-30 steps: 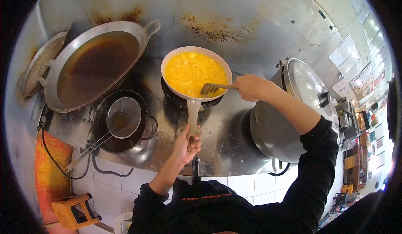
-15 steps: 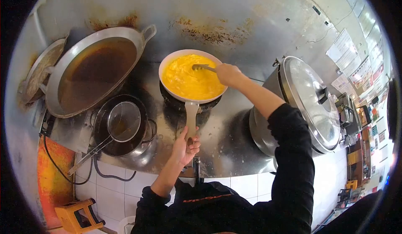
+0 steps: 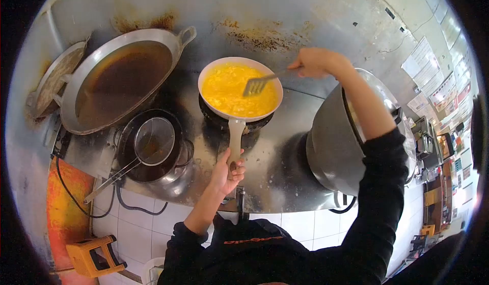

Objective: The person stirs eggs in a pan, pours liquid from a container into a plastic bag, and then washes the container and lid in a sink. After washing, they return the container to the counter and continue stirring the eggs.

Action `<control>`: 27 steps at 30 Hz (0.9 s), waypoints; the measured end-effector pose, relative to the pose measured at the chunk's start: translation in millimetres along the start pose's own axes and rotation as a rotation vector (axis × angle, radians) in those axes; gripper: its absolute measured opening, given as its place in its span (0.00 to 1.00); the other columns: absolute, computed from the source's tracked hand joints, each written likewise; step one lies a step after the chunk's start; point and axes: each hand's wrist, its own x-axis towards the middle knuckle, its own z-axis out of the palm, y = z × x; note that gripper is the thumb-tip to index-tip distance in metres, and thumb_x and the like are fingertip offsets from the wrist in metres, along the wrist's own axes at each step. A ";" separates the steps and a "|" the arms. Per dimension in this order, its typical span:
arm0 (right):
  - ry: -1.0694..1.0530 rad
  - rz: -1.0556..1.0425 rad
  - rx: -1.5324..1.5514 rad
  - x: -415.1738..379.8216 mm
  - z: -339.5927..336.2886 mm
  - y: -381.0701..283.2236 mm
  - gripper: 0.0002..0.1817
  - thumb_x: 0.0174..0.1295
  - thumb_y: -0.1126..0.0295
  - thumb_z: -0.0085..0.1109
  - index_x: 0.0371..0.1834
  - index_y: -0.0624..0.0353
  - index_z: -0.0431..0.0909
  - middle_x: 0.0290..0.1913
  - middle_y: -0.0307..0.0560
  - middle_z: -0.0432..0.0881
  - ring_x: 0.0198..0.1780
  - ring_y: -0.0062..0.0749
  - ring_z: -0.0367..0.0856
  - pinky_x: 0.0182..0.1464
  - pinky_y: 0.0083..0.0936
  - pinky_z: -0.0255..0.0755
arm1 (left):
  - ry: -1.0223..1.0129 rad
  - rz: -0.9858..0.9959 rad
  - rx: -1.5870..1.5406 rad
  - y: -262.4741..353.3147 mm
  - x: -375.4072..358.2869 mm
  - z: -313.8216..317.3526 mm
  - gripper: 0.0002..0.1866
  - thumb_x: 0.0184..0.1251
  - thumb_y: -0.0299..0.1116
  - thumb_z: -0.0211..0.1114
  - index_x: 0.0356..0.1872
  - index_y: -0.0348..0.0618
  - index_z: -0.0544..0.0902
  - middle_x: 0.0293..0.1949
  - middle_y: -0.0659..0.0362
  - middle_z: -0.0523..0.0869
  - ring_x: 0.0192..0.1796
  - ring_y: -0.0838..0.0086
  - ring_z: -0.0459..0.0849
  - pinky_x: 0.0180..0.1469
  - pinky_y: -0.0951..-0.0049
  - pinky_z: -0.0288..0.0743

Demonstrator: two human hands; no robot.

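Observation:
My left hand [image 3: 228, 172] is wrapped round the beige handle of a frying pan [image 3: 236, 127], which sits over a burner in the middle of the stove. Yellow beaten egg [image 3: 226, 88] covers the pan's bottom, with paler set lumps in it. To the right of the pan and above its rim, my right hand [image 3: 320, 63] is closed on the handle of a slotted spatula [image 3: 257, 84]. The spatula's dark blade overlaps the egg in this view, tilted toward the left.
Left of the pan stands a wide wok [image 3: 175, 68] of dark brown liquid. A wire strainer [image 3: 154, 141] rests across a dark pot below it. At right is a tall lidded pot [image 3: 328, 142], close under my right forearm. An orange stool [image 3: 91, 258] stands on the tiled floor.
My right hand has moved up and to the right, turning the spatula so its slotted blade shows. The egg looks lumpier. My left hand keeps its hold on the pan handle.

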 end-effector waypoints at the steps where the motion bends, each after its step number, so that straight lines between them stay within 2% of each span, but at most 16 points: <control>1: -0.042 -0.028 0.037 -13.2 -1.8 -1.5 0.19 0.48 0.70 0.49 0.46 0.46 0.75 0.33 0.50 0.79 0.33 0.42 0.77 0.35 0.34 0.70 | 0.002 0.000 0.000 0.2 0.3 -0.3 0.19 0.64 0.49 0.44 0.43 0.45 0.70 0.21 0.65 0.66 0.16 0.84 0.58 0.14 0.86 0.50; 5: -0.091 -0.169 -0.024 -19.9 32.2 -21.5 0.21 0.46 0.73 0.50 0.48 0.47 0.73 0.32 0.51 0.79 0.33 0.42 0.77 0.35 0.33 0.70 | -0.005 -0.005 -0.017 -0.1 -0.6 0.9 0.19 0.64 0.49 0.44 0.43 0.44 0.70 0.21 0.65 0.66 0.16 0.84 0.59 0.14 0.86 0.51; 7: -0.033 -0.007 0.113 -6.5 72.9 -36.5 0.20 0.45 0.75 0.50 0.46 0.49 0.75 0.31 0.52 0.79 0.35 0.42 0.78 0.37 0.33 0.71 | -0.006 -0.010 -0.014 0.4 -0.7 1.7 0.19 0.64 0.49 0.44 0.42 0.44 0.70 0.21 0.65 0.66 0.16 0.84 0.59 0.14 0.85 0.51; 10: 0.106 0.065 0.082 -10.2 81.2 -73.8 0.11 0.48 0.74 0.49 0.35 0.59 0.77 0.34 0.53 0.79 0.36 0.40 0.79 0.36 0.34 0.73 | 0.003 -0.011 -0.016 1.0 -1.5 2.1 0.19 0.64 0.49 0.44 0.42 0.44 0.70 0.21 0.65 0.66 0.16 0.84 0.59 0.14 0.85 0.52; 14: 0.209 0.068 0.107 20.4 95.4 -84.5 0.10 0.50 0.72 0.47 0.33 0.60 0.77 0.35 0.52 0.79 0.36 0.41 0.80 0.35 0.35 0.74 | 0.009 0.002 0.001 0.8 -1.9 3.7 0.19 0.64 0.49 0.44 0.42 0.44 0.70 0.21 0.64 0.66 0.16 0.84 0.59 0.14 0.85 0.52; 20: 0.322 0.128 0.119 88.2 105.3 -73.8 0.12 0.53 0.70 0.45 0.35 0.60 0.77 0.36 0.52 0.79 0.37 0.42 0.79 0.36 0.37 0.73 | -0.017 0.001 -0.027 0.0 -0.8 -0.4 0.19 0.64 0.49 0.44 0.43 0.44 0.70 0.21 0.64 0.66 0.16 0.84 0.59 0.14 0.85 0.52; 23: 0.314 0.141 0.126 103.0 94.4 -67.4 0.12 0.52 0.70 0.45 0.35 0.60 0.77 0.37 0.53 0.79 0.39 0.41 0.79 0.38 0.36 0.73 | 0.006 0.022 -0.046 -0.8 -2.5 5.3 0.20 0.66 0.47 0.39 0.43 0.40 0.68 0.20 0.64 0.66 0.15 0.85 0.58 0.12 0.86 0.53; 27: 0.286 0.164 0.109 107.6 82.3 -45.9 0.12 0.50 0.70 0.49 0.37 0.59 0.77 0.38 0.52 0.79 0.41 0.41 0.78 0.40 0.34 0.72 | -0.036 0.013 0.005 0.2 -1.4 -0.7 0.19 0.64 0.48 0.43 0.42 0.44 0.70 0.21 0.65 0.67 0.16 0.84 0.60 0.14 0.85 0.52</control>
